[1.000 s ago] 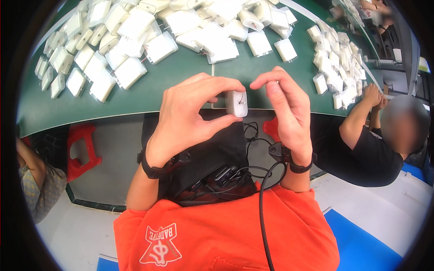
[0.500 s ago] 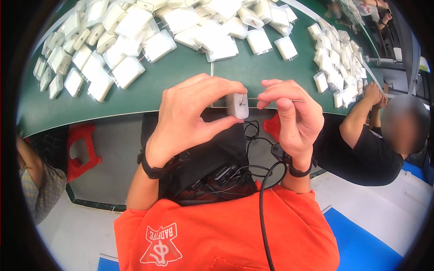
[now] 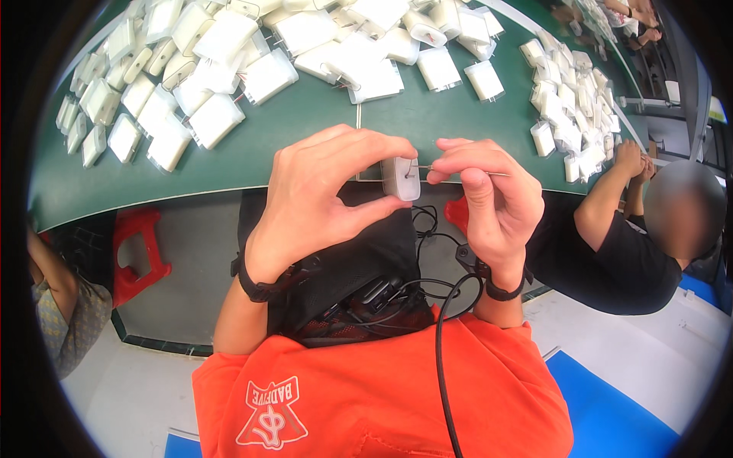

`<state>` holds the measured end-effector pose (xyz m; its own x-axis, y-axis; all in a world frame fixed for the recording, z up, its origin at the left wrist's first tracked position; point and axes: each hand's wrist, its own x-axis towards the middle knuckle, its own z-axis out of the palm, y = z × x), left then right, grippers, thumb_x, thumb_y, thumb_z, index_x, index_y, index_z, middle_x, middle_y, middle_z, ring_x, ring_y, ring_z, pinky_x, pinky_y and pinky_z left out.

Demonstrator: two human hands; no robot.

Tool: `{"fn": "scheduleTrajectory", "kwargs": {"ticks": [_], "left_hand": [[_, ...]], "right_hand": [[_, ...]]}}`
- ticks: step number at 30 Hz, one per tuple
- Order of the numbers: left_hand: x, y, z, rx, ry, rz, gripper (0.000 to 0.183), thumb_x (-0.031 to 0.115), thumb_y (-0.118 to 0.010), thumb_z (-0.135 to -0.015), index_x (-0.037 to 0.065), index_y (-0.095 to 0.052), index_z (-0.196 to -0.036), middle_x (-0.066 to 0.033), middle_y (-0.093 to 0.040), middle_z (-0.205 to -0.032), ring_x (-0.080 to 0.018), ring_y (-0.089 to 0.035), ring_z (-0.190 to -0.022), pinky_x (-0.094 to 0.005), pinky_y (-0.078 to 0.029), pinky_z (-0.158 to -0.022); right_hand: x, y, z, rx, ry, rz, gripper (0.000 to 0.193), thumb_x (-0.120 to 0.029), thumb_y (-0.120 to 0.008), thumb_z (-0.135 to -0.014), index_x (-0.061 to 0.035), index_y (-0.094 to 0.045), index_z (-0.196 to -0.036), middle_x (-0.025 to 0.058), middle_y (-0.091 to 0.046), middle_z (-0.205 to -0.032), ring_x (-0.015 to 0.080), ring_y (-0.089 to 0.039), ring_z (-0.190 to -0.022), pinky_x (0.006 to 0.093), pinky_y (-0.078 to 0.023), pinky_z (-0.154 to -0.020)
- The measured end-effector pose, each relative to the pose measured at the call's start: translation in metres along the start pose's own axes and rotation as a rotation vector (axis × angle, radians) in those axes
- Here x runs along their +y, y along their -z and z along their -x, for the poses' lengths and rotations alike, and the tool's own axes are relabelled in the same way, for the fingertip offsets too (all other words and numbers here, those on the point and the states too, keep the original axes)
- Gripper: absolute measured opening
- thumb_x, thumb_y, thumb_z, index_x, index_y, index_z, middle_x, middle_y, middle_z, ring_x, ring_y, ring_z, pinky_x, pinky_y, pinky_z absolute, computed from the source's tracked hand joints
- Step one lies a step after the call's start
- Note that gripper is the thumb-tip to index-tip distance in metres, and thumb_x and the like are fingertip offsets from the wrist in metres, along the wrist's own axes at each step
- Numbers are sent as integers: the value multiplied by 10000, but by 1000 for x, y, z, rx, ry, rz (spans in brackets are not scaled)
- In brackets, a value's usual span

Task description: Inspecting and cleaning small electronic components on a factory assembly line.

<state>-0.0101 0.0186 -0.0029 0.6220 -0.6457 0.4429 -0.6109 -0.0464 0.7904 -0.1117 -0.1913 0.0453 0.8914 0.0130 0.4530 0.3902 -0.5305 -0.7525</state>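
Observation:
Above the table's near edge, my left hand (image 3: 321, 191) grips a small white plastic block (image 3: 408, 185) by its top and bottom, between thumb and fingers. The block's narrow end faces right and has a dark spot with a short dark wire at it. Just to the right, my right hand (image 3: 496, 191) is closed in a pinch on a thin metal rod (image 3: 498, 174). Its one end points left to the block's end face; whether it touches the wire there is too small to tell. The rod's middle is hidden by my fingers.
A big heap of similar white blocks (image 3: 217, 122) with thin wires lies across the green table (image 3: 305, 114). Another heap (image 3: 565, 99) lies at the far right. A co-worker in black (image 3: 626, 244) sits at right, another person at left (image 3: 76, 313). A black cable (image 3: 443, 359) hangs over my front.
My right hand has moved slightly left with the rod, closer to the block's end face. The left hand and the block stay nearly where they were.

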Motion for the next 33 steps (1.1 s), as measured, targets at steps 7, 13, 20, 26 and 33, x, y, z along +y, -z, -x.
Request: {"fn": "scheduleTrajectory", "kwargs": {"ticks": [7, 13, 20, 26, 33], "left_hand": [[0, -1, 0, -6, 1, -1, 479, 106, -967, -733, 103, -794, -1180, -25, -822, -1114, -215, -753, -924, -314, -622, -732], [1, -1, 0, 2, 36, 41, 483, 96, -966, -730, 94, -787, -1179, -24, -819, -1116, -215, -756, -939, -318, -631, -745], [4, -1, -1, 1, 88, 98, 460, 91, -974, -722, 77, -793, -1145, -20, -817, -1120, -207, -761, -959, -322, -637, -770], [4, 0, -1, -4, 98, 105, 463, 86, -974, -721, 79, -793, -1147, -29, -818, -1115, -206, -763, -974, -322, -639, -782], [4, 0, -1, -4, 99, 112, 474, 89, -974, -715, 85, -794, -1153, -33, -818, -1116, -209, -765, -978, -321, -641, -788]], "right_hand": [[2, -3, -2, 41, 37, 41, 40, 12, -706, -1027, 25, -740, -1044, 111, -803, -929, 270, -760, -797, 450, -636, -947], [3, -5, -4, 33, 49, 96, 13, 18, -722, -1011, 29, -726, -1018, 117, -806, -935, 287, -755, -791, 441, -641, -929], [2, -5, -4, 42, 49, 100, 21, 16, -729, -1009, 31, -729, -1024, 120, -807, -936, 289, -750, -784, 435, -645, -918], [2, -6, -4, 42, 37, 88, 24, 35, -726, -1001, 32, -731, -1025, 123, -806, -934, 286, -751, -786, 422, -649, -904], [3, -6, -6, 37, 52, 111, 17, 56, -724, -989, 40, -721, -994, 124, -797, -926, 292, -761, -796, 411, -656, -877]]}}
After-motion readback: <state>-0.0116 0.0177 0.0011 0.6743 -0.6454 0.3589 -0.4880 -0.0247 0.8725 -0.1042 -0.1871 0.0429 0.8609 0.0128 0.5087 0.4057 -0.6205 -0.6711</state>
